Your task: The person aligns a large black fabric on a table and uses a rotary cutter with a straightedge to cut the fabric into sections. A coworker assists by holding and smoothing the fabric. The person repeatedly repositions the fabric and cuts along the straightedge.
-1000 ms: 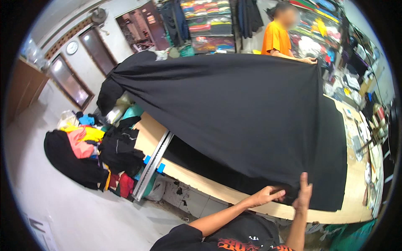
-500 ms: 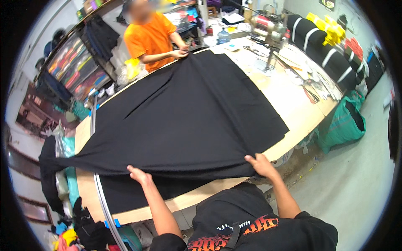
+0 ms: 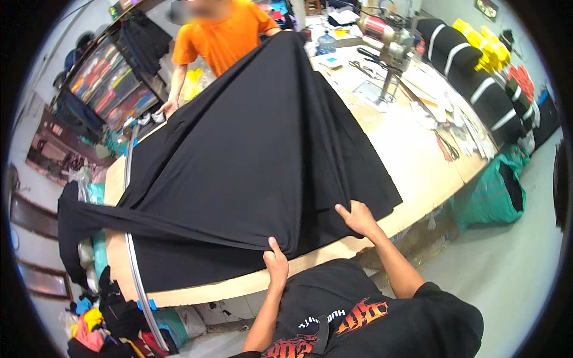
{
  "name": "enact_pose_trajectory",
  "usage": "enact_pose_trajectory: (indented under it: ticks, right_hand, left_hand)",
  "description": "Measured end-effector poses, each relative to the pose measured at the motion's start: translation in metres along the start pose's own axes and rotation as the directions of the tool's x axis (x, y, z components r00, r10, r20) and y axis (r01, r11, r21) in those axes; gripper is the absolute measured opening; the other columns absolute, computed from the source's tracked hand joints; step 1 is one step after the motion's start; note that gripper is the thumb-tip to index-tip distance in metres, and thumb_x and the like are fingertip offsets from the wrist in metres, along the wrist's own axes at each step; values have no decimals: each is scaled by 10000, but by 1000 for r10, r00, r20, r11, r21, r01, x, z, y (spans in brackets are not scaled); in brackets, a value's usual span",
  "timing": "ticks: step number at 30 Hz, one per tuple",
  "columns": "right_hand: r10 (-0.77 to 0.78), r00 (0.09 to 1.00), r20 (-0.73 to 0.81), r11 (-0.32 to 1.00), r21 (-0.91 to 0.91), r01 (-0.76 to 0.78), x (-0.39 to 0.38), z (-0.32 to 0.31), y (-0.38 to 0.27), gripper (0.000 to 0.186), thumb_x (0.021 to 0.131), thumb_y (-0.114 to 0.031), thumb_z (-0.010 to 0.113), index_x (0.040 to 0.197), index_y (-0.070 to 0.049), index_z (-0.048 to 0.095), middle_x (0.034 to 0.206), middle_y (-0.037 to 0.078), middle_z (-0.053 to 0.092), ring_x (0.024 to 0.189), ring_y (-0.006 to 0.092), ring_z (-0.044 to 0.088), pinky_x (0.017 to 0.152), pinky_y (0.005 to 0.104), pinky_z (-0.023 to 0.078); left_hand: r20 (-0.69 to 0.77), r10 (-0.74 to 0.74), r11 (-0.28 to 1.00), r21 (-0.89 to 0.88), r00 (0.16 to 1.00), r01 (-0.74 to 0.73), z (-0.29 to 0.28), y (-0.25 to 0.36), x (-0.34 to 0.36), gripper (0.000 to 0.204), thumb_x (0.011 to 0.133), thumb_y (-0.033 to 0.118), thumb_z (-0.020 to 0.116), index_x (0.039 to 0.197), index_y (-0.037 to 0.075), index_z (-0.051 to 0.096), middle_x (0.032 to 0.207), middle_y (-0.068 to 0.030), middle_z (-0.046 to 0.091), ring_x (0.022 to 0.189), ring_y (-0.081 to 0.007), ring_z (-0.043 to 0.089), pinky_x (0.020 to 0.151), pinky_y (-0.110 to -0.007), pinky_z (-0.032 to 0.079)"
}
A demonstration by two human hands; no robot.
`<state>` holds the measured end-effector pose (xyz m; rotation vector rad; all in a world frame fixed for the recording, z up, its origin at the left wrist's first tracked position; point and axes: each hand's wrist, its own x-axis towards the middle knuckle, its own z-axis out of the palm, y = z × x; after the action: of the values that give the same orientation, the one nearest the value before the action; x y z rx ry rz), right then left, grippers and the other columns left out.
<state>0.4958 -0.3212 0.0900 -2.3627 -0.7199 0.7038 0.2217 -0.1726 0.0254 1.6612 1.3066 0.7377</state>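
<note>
A wide black fabric sheet (image 3: 239, 155) is stretched up from the table, over more black fabric lying flat. My left hand (image 3: 276, 262) is closed on its near edge, thumb on top, with folds gathering beside it. My right hand (image 3: 357, 219) grips the fabric farther right, thumb up, fingers partly hidden. Across the table a person in an orange shirt (image 3: 224, 36) holds the far edge high with one hand; their other hand (image 3: 169, 110) is lowered near the table's far left edge. Fabric trails off the left end of the table.
A metal rail (image 3: 132, 262) crosses the pale wooden table (image 3: 412, 155) at the left. A cutting machine (image 3: 391, 65) stands at the back right, near scissors and scraps. Black rolls with white bands line the right wall; a green sack (image 3: 492, 191) sits on the floor.
My left hand has moved right, drawing the fabric's near edge along; my right hand has shifted slightly up and left. The other person has raised the far edge and lowered one hand leftward.
</note>
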Motion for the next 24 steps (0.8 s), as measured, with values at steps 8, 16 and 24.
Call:
enact_pose_trajectory:
  ticks: [8,16,24]
  right_hand:
    - [45,992,-121,994,102,-33,18,-27,19,548,1070,-478,706,1209,45,790,1157,327,793,1168,508,746,1017,547,573]
    - [132,969,-208,955,287,-69,26,-22,76,489,1092,-379,700,1270,74,751,1199,320,790,1186,496,744,1019,523,564]
    - [202,923,-329,947,306,-98,53,-48,112,671,1106,-382,702,1481,167,615,1460,379,678,1428,496,631,1204,504,492]
  left_hand:
    - [-311,-307,941,-239,899,239,-15,-9,41,812,1169,657,511,906,-107,593,902,-146,662,869,-183,570,849,-422,528]
    - [-315,-396,746,-658,862,102,-47,-46,94,716,1122,663,624,1138,-51,575,1187,-137,671,1051,-201,607,1010,-373,522]
    - [-449,-406,666,-742,796,-78,-96,-83,183,684,1213,483,476,1537,-118,515,1552,-241,607,1371,-354,631,1206,-455,513]
